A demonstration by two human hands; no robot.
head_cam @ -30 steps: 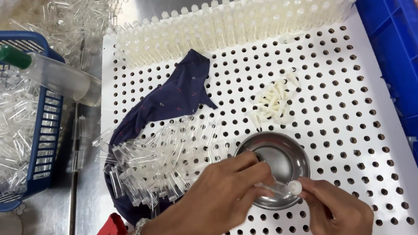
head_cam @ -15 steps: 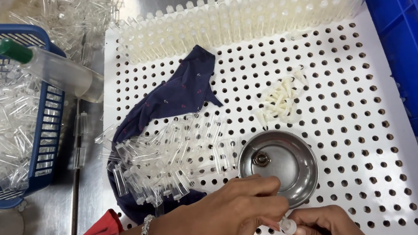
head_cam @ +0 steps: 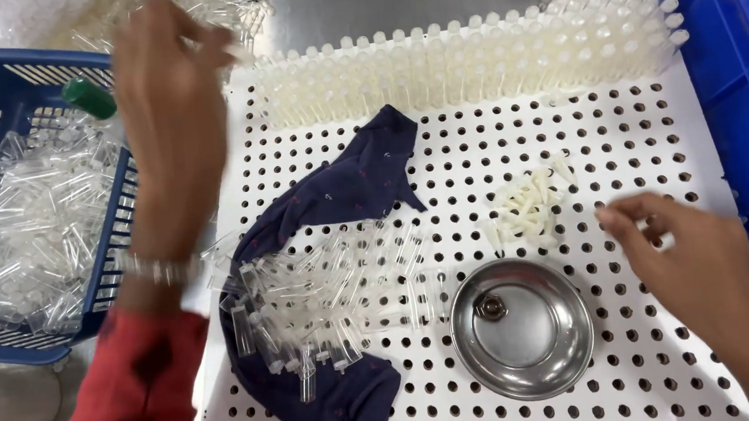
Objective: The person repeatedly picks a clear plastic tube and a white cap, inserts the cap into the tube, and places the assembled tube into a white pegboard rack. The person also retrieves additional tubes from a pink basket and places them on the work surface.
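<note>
My left hand (head_cam: 173, 119), blurred, hovers at the far-left corner of the white perforated rack (head_cam: 636, 136); I cannot tell whether it grips anything. My right hand (head_cam: 685, 257) has fingertips pinched together near the small white caps (head_cam: 526, 212). Clear tubes (head_cam: 319, 299) lie on a navy cloth (head_cam: 350, 186), beside the steel bowl (head_cam: 522, 328).

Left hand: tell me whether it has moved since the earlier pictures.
Yes. The left hand was down at the steel bowl before; now it is up at the left end of the row of standing tubes, far from the bowl.
</note>
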